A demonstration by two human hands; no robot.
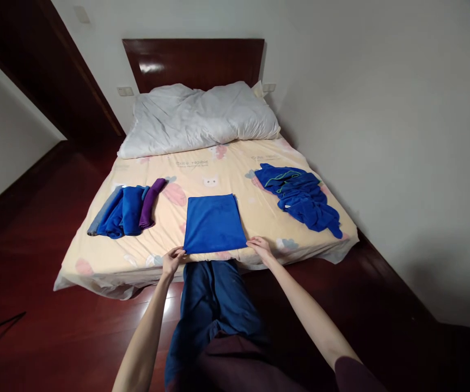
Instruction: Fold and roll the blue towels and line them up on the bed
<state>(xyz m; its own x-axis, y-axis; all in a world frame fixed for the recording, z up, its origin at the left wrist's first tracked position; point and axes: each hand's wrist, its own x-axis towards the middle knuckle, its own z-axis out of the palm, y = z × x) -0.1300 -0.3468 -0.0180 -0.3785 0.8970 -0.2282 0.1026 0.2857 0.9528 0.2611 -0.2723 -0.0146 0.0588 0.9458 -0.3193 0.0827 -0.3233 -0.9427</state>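
Pinching hands: left hand [172, 260], right hand [260, 249], fingertips closed on near corners of the blue cloth [214, 224]
Bed [222, 169]: cloth lies flat, between rolled cloths [132, 209] and crumpled blue fabric [306, 201]

Dim light falls on a bed [226, 179], glinting off the headboard [202, 62] behind it and floor [34, 245] before it; soft shadow darkens the wall [398, 141] to its right, and lens distortion tilts the doorway [41, 65] to its left.
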